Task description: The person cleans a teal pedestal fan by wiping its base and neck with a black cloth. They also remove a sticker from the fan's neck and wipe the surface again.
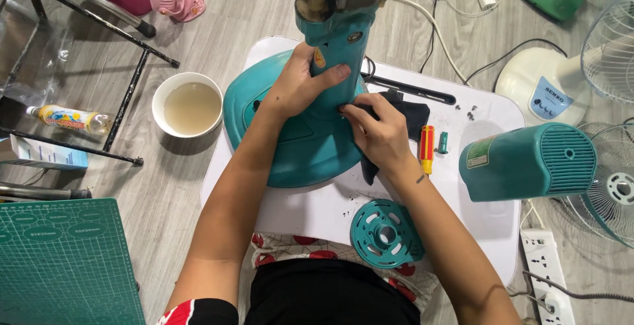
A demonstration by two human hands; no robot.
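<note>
A teal fan stand rises from its round base (290,160) on a small white table (317,213). My left hand (300,87) wraps around the teal neck (337,34) of the stand. My right hand (380,133) presses a dark cloth (413,115) against the lower part of the neck. A red and yellow screwdriver (426,148) lies just right of that hand, with a small teal bit (443,142) beside it.
A teal motor cover (528,161) and a round teal plastic ring (386,232) rest on the table. A white bowl of cloudy water (187,104) stands on the floor to the left. A green cutting mat (66,265), a power strip (545,272), other fans and cables surround the table.
</note>
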